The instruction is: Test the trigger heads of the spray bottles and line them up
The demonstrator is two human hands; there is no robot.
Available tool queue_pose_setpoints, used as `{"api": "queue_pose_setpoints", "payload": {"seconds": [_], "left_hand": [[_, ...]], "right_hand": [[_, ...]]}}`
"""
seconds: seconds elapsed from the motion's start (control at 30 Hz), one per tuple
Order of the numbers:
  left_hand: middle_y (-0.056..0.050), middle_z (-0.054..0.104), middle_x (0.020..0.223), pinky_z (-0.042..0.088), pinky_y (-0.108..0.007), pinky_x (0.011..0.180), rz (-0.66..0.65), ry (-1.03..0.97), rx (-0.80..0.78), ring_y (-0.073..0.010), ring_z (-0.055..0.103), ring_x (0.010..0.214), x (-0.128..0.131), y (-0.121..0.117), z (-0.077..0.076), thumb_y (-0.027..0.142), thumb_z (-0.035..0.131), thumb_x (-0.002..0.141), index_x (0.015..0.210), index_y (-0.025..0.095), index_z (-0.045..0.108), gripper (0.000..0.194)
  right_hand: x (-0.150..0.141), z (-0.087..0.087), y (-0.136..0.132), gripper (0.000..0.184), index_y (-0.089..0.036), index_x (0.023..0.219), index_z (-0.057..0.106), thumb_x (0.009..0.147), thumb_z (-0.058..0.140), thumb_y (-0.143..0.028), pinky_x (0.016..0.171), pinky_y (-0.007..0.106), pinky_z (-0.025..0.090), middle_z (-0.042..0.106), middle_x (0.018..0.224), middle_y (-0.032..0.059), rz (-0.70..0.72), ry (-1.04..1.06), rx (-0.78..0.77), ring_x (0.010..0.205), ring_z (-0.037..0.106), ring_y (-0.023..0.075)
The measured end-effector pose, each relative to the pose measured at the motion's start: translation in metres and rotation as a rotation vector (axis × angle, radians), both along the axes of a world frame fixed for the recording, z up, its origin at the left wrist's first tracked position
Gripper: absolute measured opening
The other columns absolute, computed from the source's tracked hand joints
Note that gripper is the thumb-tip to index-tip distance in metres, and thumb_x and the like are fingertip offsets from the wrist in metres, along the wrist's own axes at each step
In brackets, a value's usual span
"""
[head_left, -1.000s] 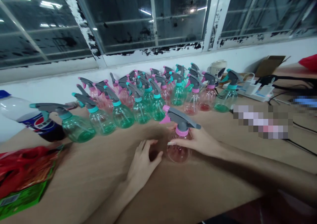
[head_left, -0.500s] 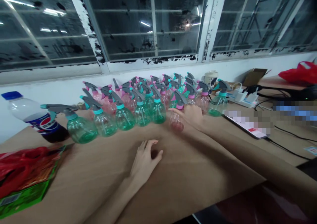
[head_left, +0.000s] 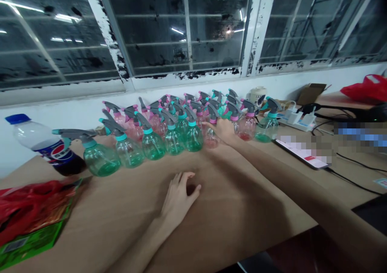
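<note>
My right hand (head_left: 224, 130) is closed around the neck of a pink spray bottle (head_left: 211, 139) with a grey head and pink collar. Its base is at the tabletop, just right of a green spray bottle (head_left: 194, 141) with a turquoise collar. Several more green and pink spray bottles crowd the back of the table, among them a green one (head_left: 102, 160) at the left end of the front row. My left hand (head_left: 180, 194) rests near the table's middle, thumb and fingers curved apart, holding nothing.
A cola bottle (head_left: 57, 154) leans at the left, behind a red plastic bag (head_left: 33, 204) and a green packet (head_left: 33, 245). To the right lie a phone (head_left: 302, 154) on a cable and a white power strip (head_left: 298, 122). A white wall with windows closes off the back.
My right hand has moved the pink spray bottle back and slightly left, up to the green one in the front row. My left hand has hardly moved.
</note>
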State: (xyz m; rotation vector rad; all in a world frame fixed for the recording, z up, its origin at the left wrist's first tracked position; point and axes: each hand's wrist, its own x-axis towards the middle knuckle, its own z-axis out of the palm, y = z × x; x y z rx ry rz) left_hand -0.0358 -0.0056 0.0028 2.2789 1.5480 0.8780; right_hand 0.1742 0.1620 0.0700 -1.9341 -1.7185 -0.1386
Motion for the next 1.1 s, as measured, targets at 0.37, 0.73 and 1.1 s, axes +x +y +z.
{"api": "queue_pose_setpoints", "payload": {"seconds": [0.37,0.73,1.1], "left_hand": [[-0.004,0.063,0.107,0.046,-0.043,0.09,-0.004,-0.007,0.005,-0.024,0.059,0.103,-0.002,0.003,-0.003,0.028,0.057,0.084,0.106,0.023,0.053,0.023],[-0.004,0.064,0.108,0.046,-0.044,0.091,0.039,-0.014,-0.005,-0.0232,0.06,0.103,-0.004,0.005,0.007,0.03,0.056,0.085,0.105,0.023,0.053,0.022],[-0.004,0.062,0.111,0.043,-0.046,0.095,0.005,-0.024,-0.034,-0.0238,0.058,0.107,0.003,-0.002,0.009,0.033,0.058,0.083,0.108,0.025,0.053,0.026]], "right_hand": [[0.055,-0.003,-0.056,0.055,-0.02,0.101,0.066,0.087,0.037,-0.065,0.076,0.033,0.048,0.073,0.094,0.01,0.008,0.057,0.104,0.091,0.067,0.027],[0.078,-0.019,-0.022,0.058,-0.015,0.11,0.065,0.081,0.049,-0.063,0.081,0.042,0.045,0.064,0.113,0.0186,-0.09,0.113,0.102,0.111,0.054,0.0351],[0.079,-0.03,-0.105,0.047,-0.015,0.097,0.065,0.08,0.057,-0.059,0.097,0.044,0.039,0.064,0.108,0.0125,0.233,0.085,0.238,0.109,0.051,0.0295]]}}
